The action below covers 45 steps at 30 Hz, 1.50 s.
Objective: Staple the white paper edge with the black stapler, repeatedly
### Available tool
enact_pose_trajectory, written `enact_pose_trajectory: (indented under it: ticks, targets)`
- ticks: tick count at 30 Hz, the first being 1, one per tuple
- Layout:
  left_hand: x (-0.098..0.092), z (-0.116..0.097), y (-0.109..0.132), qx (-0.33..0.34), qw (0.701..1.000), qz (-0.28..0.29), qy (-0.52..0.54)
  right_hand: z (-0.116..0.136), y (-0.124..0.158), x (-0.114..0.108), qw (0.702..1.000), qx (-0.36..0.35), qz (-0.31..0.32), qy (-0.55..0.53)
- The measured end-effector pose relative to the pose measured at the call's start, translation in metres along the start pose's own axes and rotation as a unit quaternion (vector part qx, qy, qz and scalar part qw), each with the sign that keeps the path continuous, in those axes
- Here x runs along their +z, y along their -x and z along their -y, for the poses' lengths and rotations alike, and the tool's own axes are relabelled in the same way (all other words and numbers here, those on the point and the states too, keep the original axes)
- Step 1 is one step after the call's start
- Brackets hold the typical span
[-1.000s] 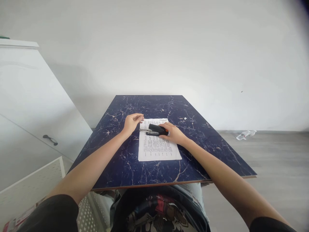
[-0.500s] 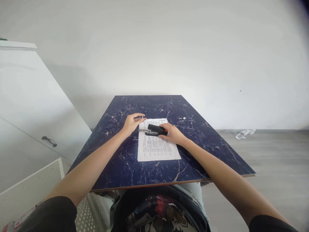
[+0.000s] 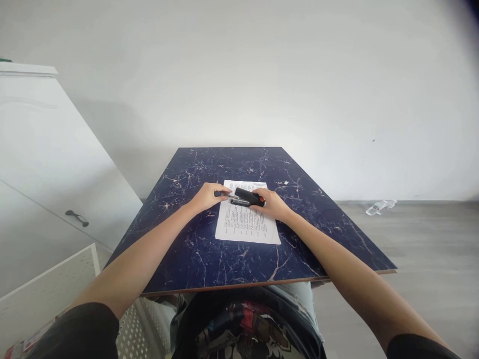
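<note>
White cabinet point(image 3: 45, 144) with dark handle point(image 3: 77, 218) is standing well left of all fingers; perforated white panel point(image 3: 131, 329) is showing lower, nearer the person. Left hand point(image 3: 208, 195) is holding thumb and fingertips close together at the stapler's metal front end; can't tell from here if they're pinching it. Black stapler point(image 3: 247, 196) is sitting between both hands' fingers, spread apart, metal rail pointing at the left ones, covering some print. Printed papers point(image 3: 247, 227) are lying below the fingers on the blue marbled table point(image 3: 209, 269). Right hand point(image 3: 273, 203) is gripping the stapler's rear, blocking the papers' right edge. White scrap point(image 3: 286, 182) is resting beyond the right fingers. Clear plastic point(image 3: 380, 207) is lying on the floor point(image 3: 419, 244), well right of them.
</note>
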<state>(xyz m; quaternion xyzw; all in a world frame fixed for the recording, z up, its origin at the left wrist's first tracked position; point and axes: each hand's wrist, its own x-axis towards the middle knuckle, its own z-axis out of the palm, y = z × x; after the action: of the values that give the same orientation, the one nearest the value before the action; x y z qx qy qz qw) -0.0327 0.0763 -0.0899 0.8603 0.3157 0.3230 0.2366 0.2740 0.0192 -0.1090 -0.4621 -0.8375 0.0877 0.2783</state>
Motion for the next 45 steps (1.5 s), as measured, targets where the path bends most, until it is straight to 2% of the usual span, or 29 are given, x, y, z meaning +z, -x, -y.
enact_pose_trajectory:
  ticks: [6,10,18,26,45]
  targets:
    - [0.011,0.003,-0.001,0.02,1.0,-0.022,-0.006,0.003,0.0,-0.001,1.0,-0.008,0.018,-0.016]
    - [0.016,0.004,-0.001,0.014,1.0,-0.018,0.004,0.002,-0.001,-0.001,0.999,-0.02,0.016,-0.031]
    - [0.013,0.008,-0.003,-0.001,0.999,-0.032,0.023,0.003,-0.001,-0.001,0.999,-0.029,0.015,-0.042]
    - [0.01,0.011,-0.003,-0.024,0.999,0.009,0.027,0.007,0.0,-0.004,0.998,-0.023,0.023,-0.047]
    - [0.005,0.012,-0.003,-0.03,0.998,0.044,0.016,0.005,0.0,-0.004,0.998,-0.027,0.023,-0.042]
